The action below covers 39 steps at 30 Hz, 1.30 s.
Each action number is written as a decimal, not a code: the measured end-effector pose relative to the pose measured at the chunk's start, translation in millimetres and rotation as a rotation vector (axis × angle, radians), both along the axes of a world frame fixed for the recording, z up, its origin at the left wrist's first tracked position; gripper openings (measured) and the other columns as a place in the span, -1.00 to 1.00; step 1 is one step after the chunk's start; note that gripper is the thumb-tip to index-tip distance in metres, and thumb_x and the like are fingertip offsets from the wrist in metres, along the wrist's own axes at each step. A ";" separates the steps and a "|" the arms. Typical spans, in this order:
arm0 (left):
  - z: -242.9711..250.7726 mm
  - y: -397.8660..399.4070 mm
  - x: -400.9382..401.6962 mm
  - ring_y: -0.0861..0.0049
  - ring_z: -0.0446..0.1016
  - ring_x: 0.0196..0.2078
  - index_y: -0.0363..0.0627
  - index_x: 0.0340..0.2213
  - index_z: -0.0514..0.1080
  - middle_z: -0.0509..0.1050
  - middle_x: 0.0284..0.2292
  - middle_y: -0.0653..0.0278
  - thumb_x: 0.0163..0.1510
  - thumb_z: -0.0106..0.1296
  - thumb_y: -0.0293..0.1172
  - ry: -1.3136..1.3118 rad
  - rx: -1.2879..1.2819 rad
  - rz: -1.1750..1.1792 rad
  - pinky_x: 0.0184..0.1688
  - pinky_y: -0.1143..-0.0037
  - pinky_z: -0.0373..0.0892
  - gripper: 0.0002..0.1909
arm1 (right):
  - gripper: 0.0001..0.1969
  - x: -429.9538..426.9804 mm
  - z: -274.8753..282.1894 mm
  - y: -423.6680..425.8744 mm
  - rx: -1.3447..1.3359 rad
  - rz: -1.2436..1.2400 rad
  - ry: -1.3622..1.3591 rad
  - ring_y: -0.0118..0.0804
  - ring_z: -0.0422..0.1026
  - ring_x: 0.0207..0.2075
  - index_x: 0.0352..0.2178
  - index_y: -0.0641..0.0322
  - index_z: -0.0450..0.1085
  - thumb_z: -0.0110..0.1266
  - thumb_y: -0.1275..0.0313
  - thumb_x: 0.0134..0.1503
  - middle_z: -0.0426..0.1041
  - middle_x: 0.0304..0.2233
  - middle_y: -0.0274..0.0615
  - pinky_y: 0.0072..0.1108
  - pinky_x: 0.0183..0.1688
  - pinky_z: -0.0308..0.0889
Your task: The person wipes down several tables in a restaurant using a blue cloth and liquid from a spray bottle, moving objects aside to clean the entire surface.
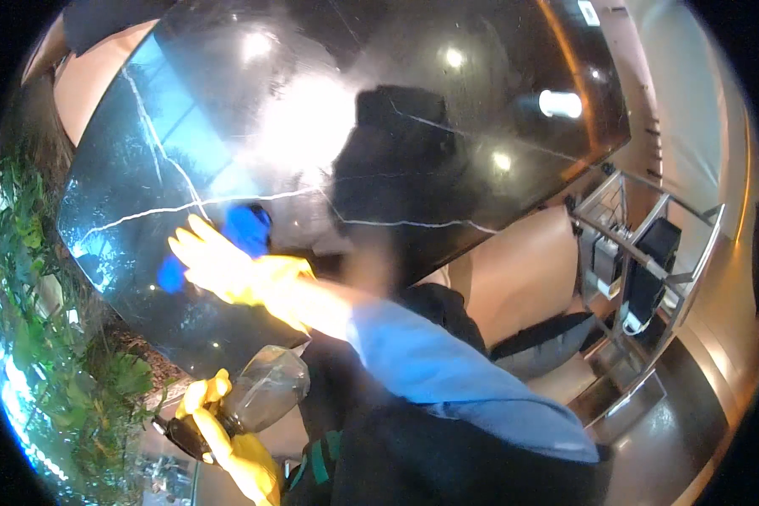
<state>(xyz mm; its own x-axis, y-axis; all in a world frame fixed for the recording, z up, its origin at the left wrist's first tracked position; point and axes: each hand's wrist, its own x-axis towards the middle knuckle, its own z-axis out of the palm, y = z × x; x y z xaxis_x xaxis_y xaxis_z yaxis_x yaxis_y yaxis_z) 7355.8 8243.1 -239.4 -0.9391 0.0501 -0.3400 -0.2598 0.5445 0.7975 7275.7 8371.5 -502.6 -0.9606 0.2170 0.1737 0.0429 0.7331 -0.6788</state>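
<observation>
A clear grey plastic spray bottle [269,386] with a dark spray head [186,436] is in my left hand [224,430], at the lower left beside the table's edge. The hand wears a yellow rubber glove, its fingers curled around the neck and trigger. My right hand [240,269], also in a yellow glove, lies flat over a blue cloth [246,228] on the glossy black marble-look table [278,221]. Blue cloth shows on both sides of its fingers, which are stretched out. The palm side is hidden. Strong glare whitens part of the tabletop.
A small white cylindrical object [560,104] stands on the far right of the table. Rounded tan seats [522,262] adjoin the table. Green plants [44,253] border the left side. At the right is a metal-framed cart [654,243] holding dark items.
</observation>
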 end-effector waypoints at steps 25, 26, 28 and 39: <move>-149.1 355.5 77.6 0.22 0.52 0.12 -0.41 0.21 0.32 0.50 0.09 -0.14 0.42 -0.03 -0.32 0.521 0.226 -0.350 0.20 0.35 0.40 -0.53 | -0.73 603.7 36.7 512.7 0.581 -0.857 -0.434 0.10 0.52 0.00 -0.08 -0.07 0.65 0.13 0.38 0.22 0.51 0.02 0.22 -0.32 0.05 0.42; -148.7 349.6 76.3 0.19 0.50 0.14 -0.35 0.25 0.30 0.47 0.12 -0.12 0.45 -0.10 -0.24 0.497 0.194 -0.351 0.22 0.33 0.40 -0.50 | -0.73 606.9 38.4 547.6 0.551 -0.937 -0.403 0.10 0.54 -0.01 -0.03 -0.06 0.62 0.12 0.34 0.27 0.54 -0.01 0.19 -0.32 0.03 0.43; -135.5 351.1 91.4 0.18 0.42 0.21 -0.25 0.34 0.18 0.37 0.24 -0.08 0.41 -0.01 -0.22 0.575 -0.064 -0.438 0.30 0.29 0.32 -0.40 | -0.71 619.2 49.7 612.7 0.398 -1.171 -0.446 0.13 0.58 -0.05 0.03 -0.08 0.58 0.10 0.31 0.32 0.58 -0.03 0.09 -0.33 0.02 0.45; -135.6 497.0 209.1 0.01 0.25 0.36 -0.06 0.31 0.27 0.26 0.32 -0.03 -0.09 0.44 -0.36 0.343 0.277 -1.361 0.37 0.18 0.23 -0.06 | -0.62 515.3 165.3 346.3 -0.451 -0.789 -0.389 0.04 0.55 -0.20 0.05 0.11 0.51 0.03 0.47 0.19 0.57 -0.17 0.07 -0.23 -0.13 0.50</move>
